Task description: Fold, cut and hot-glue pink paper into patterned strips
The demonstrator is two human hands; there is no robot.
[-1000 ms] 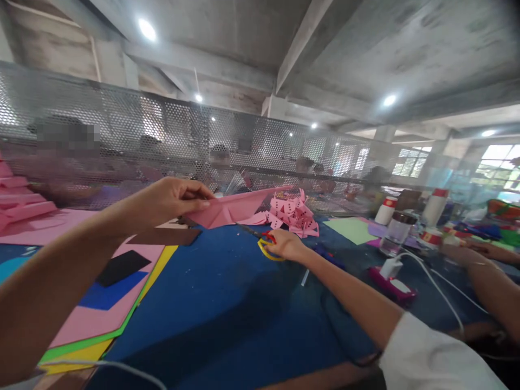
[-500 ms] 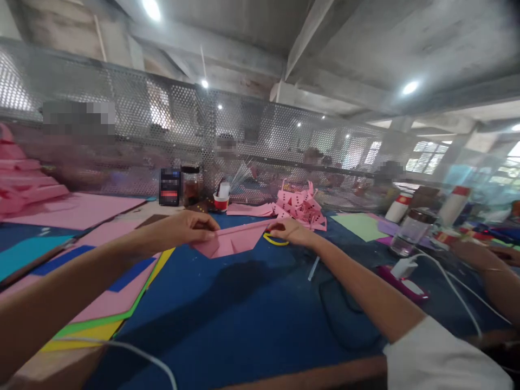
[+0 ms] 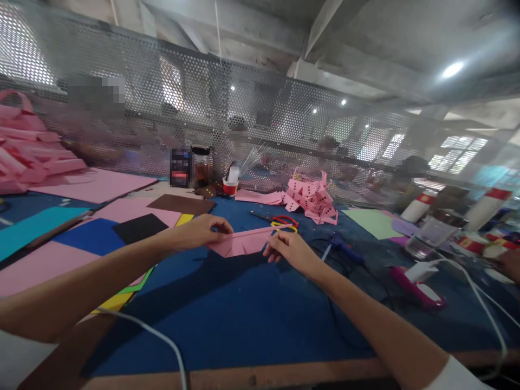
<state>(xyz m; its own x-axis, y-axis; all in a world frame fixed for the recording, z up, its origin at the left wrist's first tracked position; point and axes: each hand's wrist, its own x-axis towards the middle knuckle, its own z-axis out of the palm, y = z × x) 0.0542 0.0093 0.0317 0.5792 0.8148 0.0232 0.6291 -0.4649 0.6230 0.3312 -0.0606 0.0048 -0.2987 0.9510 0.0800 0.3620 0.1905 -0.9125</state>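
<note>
A folded piece of pink paper (image 3: 244, 242) hangs above the blue tabletop, with a straight folded top edge and slanted ends. My left hand (image 3: 205, 232) pinches its left end between thumb and fingers. At the right end is my right hand (image 3: 290, 249), its fingers loosely bent and apart beside the slanted edge; whether they touch the paper is hard to tell. Just behind that hand lie scissors (image 3: 293, 221) with red and yellow handles. A blue glue gun (image 3: 345, 250) rests to the right of it.
Colored sheets, including a black sheet (image 3: 142, 227), lie at left. Pink dotted paper pieces (image 3: 311, 197) stand behind, near a perforated metal screen (image 3: 264, 119). At right are a clear jar (image 3: 434, 233), a magenta device (image 3: 418, 287) and white cables. Another person's hand (image 3: 511, 262) shows at the right edge.
My right hand has come off the paper's upper right corner and moved lower, its fingers loosened. My left hand keeps its pinch. The view has tilted down, showing more of the scissors and glue gun.
</note>
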